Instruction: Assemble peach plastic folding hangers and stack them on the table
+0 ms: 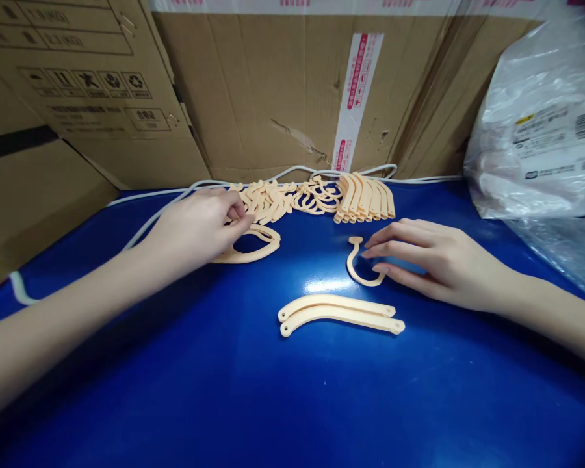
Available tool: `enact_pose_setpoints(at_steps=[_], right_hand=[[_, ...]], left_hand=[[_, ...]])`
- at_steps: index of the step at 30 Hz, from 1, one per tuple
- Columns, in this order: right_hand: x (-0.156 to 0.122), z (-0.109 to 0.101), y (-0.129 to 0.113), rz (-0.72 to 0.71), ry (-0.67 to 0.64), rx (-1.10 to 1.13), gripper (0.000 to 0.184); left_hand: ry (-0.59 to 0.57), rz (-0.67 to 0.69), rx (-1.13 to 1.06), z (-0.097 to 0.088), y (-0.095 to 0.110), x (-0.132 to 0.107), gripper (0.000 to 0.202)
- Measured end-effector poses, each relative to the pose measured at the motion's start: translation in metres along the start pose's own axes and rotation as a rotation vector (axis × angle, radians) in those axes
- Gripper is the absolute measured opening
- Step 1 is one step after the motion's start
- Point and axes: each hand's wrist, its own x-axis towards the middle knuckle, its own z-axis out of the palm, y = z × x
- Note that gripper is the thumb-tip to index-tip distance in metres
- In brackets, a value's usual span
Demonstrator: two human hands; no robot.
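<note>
My left hand (202, 221) is at the near left of a heap of cream plastic pieces. Its fingers are curled in toward the thumb, and whatever they hold is hidden. Under and beside it lies a cream curved frame (268, 246) that looks like part of a folding hanger. My right hand (429, 260) has its fingers apart beside a cream hanger hook (351, 266); the thumb overlaps the hook's curved end, and I cannot tell whether it touches. Nearer to me, two curved hanger arms (341, 315) lie side by side on the blue tabletop (292, 403).
Behind the hands are a heap of short curved pieces (268, 200), a heap of hooks (316, 197) and a stack of hanger arms (365, 198). A white cable (292, 170) runs along the back. Cardboard boxes (273, 91) wall the rear; a plastic-wrapped package (541, 136) stands right.
</note>
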Motion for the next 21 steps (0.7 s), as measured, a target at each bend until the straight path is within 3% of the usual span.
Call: enact_pose_setpoints(at_steps=[5,11,16,21], right_hand=[[-0.002,-0.004,0.001,-0.038,0.000,-0.043,0.022],[-0.004,-0.004,0.002,-0.057,0.012,-0.042,0.020],[-0.006,-0.001,0.003,-0.059,-0.003,-0.002,0.019],[-0.007,0.002,0.004,-0.056,-0.032,0.024,0.018]], left_hand=[[-0.119,-0.140,0.070,0.005,-0.007,0.033,0.035],[-0.175,-0.239,0.072,0.009,0.002,0.054,0.020],[-0.151,-0.290,0.053,0.007,0.002,0.058,0.021],[-0.078,-0.273,-0.030,-0.010,0.009,0.048,0.032]])
